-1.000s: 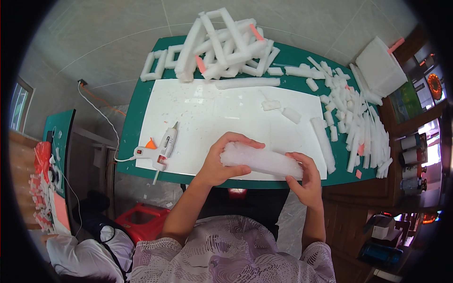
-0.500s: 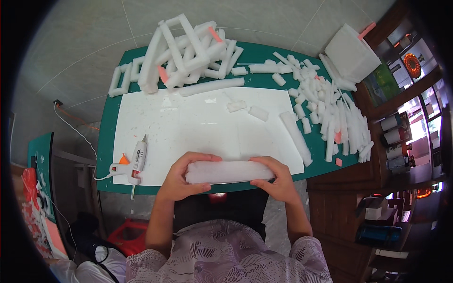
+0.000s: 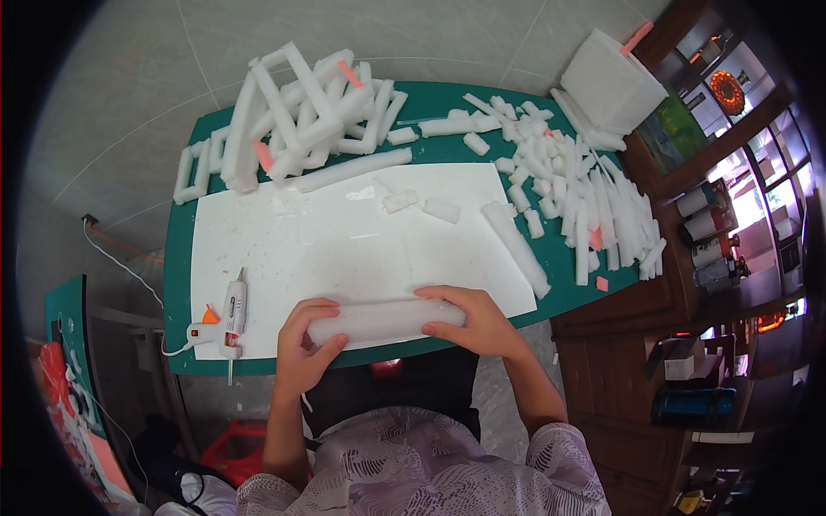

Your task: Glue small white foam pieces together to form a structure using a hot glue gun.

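Note:
Between my hands lies a thick white foam strip (image 3: 383, 321), held level at the near edge of the white board (image 3: 284, 275). My left hand (image 3: 303, 340) grips its left end, thumb in front and fingers behind. Around its right end my right hand (image 3: 469, 321) is closed the same way. A white hot glue gun (image 3: 232, 314) rests on the board to the left of my left hand. Two short foam pieces (image 3: 441, 210) lie on the board beyond the strip, and a longer foam strip (image 3: 516, 249) slants along its right side.
Foam frames (image 3: 297, 112) are heaped at the back left of the green table (image 3: 179, 284). A pile of loose foam pieces (image 3: 576, 185) covers the right side. A large white foam block (image 3: 611, 86) stands at the back right. Dark wooden shelves (image 3: 688, 224) rise beyond the table.
The whole view has shifted, with the table now lying slightly farther left. My right hand has slid inward over the strip, its fingers reaching farther along the top. Both hands still hold it.

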Available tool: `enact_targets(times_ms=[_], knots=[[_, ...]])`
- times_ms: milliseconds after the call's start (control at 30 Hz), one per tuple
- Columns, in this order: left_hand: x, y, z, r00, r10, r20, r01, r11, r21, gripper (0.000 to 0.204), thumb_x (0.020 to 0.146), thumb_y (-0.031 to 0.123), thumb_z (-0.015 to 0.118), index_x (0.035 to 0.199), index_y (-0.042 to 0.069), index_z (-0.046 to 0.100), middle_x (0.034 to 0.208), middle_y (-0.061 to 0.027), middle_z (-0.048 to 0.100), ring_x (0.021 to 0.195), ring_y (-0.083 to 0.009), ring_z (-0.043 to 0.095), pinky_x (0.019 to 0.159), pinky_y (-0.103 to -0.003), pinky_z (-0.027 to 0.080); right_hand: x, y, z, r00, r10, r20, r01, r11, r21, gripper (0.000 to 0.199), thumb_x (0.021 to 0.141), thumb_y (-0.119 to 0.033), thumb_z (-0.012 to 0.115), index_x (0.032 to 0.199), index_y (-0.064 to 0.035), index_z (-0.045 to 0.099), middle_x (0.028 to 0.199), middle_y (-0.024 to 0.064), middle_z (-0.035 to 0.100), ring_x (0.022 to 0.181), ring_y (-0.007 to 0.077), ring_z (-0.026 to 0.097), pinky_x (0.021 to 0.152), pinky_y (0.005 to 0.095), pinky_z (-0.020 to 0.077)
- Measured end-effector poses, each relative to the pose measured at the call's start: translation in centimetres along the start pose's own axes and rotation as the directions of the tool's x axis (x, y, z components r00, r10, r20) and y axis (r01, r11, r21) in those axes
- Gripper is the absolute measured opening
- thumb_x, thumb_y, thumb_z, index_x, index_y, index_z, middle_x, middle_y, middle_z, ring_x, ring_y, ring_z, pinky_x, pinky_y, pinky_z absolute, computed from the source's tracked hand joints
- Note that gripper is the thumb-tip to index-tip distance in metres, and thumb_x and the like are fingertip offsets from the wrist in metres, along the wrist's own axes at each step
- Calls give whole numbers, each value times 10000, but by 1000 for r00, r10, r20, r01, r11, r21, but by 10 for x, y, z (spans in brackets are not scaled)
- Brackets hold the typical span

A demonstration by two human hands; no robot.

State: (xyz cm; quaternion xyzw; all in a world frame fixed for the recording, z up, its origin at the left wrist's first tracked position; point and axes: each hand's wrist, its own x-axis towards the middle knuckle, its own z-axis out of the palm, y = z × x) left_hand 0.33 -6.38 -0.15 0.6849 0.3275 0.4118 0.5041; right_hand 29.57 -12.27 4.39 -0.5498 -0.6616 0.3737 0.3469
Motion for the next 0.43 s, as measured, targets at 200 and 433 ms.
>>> enact_targets(times_ms=[200, 433], knots=[[3, 26, 0, 978, 208, -6, -187, 894, 408, 486, 739, 30, 811, 1195, 24, 641, 1194, -189, 630, 1090, -309, 604, 935, -365, 475, 10, -1, -2, 985, 148, 92, -158, 980, 117, 429, 853, -206, 768, 1228, -40, 642, 1009, 144, 690, 943, 203, 651, 867, 322, 495], [-5, -4, -3, 993, 73, 92, -106, 889, 446, 484, 710, 6, 817, 1174, 69, 692, 1140, -146, 668, 1063, -322, 619, 902, -405, 510, 11, 19, -1, 998, -25, 55, 34, 985, -167, 362, 906, -270, 722, 1181, -47, 645, 1023, 133, 704, 967, 260, 662, 880, 341, 495]])
